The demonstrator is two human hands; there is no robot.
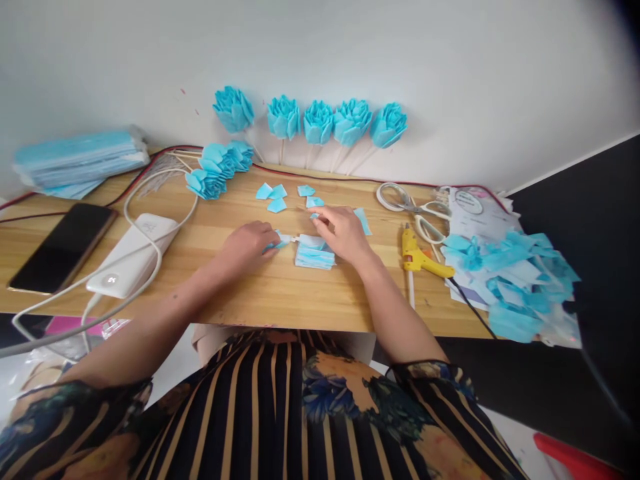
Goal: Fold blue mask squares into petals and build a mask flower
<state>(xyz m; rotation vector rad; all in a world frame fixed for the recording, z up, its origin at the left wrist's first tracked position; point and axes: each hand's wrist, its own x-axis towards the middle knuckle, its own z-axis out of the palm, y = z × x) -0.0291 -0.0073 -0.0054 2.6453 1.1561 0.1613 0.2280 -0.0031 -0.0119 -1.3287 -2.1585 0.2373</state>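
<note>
My left hand (pixel 249 243) rests low over the table, its fingers closed on a small light-blue fabric piece (pixel 284 239). A short white bit shows beside that piece, too small to make out. Just right of it lies a stack of blue pleated fabric strips (pixel 314 255). My right hand (pixel 345 233) reaches past the stack, with thumb and forefinger around a small blue petal piece (pixel 314 215), partly hidden. Close behind are more loose blue petal pieces (pixel 277 193), and a blue strip (pixel 363 221) lies by the right knuckles.
Blue fabric flowers on sticks (pixel 319 123) lean against the wall; more flowers (pixel 207 183) lie at left. A phone (pixel 63 247), a white power bank (pixel 131 257) with cable and packed masks (pixel 83 160) are left. Scissors (pixel 415 208), a yellow glue gun (pixel 417 253) and blue scraps (pixel 520 280) are right.
</note>
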